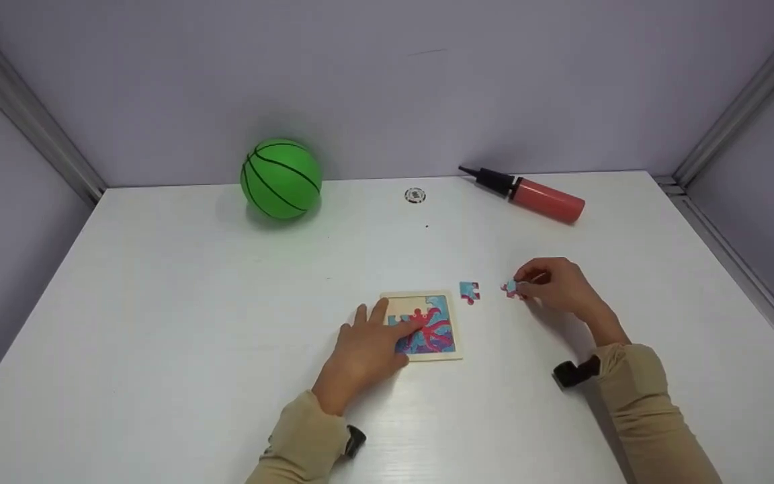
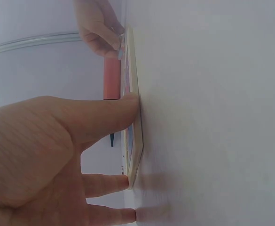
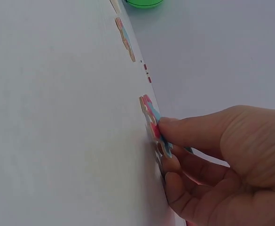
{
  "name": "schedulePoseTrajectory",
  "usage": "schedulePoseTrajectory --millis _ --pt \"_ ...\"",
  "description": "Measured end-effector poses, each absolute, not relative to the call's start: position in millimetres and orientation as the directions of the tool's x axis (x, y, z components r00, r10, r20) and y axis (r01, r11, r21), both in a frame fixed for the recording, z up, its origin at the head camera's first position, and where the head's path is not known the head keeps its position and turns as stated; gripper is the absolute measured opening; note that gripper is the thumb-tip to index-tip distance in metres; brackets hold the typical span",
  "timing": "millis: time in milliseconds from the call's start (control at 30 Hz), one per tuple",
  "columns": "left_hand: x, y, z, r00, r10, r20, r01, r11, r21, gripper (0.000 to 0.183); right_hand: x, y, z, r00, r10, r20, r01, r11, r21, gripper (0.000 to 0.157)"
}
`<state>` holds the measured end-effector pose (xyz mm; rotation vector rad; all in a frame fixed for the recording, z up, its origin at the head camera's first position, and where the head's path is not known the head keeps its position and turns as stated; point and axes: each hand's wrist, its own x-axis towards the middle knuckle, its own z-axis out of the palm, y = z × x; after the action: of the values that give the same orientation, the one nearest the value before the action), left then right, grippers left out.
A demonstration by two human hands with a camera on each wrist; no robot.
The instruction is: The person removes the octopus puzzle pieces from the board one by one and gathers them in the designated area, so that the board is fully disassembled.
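Note:
A small jigsaw puzzle in a pale wooden tray (image 1: pixel 456 339) shows a pink octopus on blue, with bare wood along its upper left. My left hand (image 1: pixel 365 349) rests on the tray's left side. Its index finger touches the picture, and in the left wrist view the thumb (image 2: pixel 109 115) lies against the tray's edge. Right of the tray, my right hand (image 1: pixel 557 286) pinches a blue and pink puzzle piece (image 3: pixel 152 120) between thumb and fingers, close to the tabletop. Another puzzle piece (image 1: pixel 469 291) lies flat between that hand and the tray.
On the white table (image 1: pixel 158 323), a green ball (image 1: pixel 281 179) with black lines stands at the back left. A black and white round chip (image 1: pixel 415 195) lies at the back middle. A red and black hand pump (image 1: pixel 545 199) lies at the back right, near the wall.

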<state>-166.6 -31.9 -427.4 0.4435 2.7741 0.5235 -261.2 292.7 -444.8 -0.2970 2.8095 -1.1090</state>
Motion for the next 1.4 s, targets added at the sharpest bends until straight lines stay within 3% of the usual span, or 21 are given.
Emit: schedulePoseTrajectory --millis 1400 --pt "-167 -30 -429 -0.895 0.376 -0.242 0.252 0.871 0.421 0.052 -257 281 -433 -0.978 -0.208 -0.024 -0.121 0.655 -0.746 0.022"
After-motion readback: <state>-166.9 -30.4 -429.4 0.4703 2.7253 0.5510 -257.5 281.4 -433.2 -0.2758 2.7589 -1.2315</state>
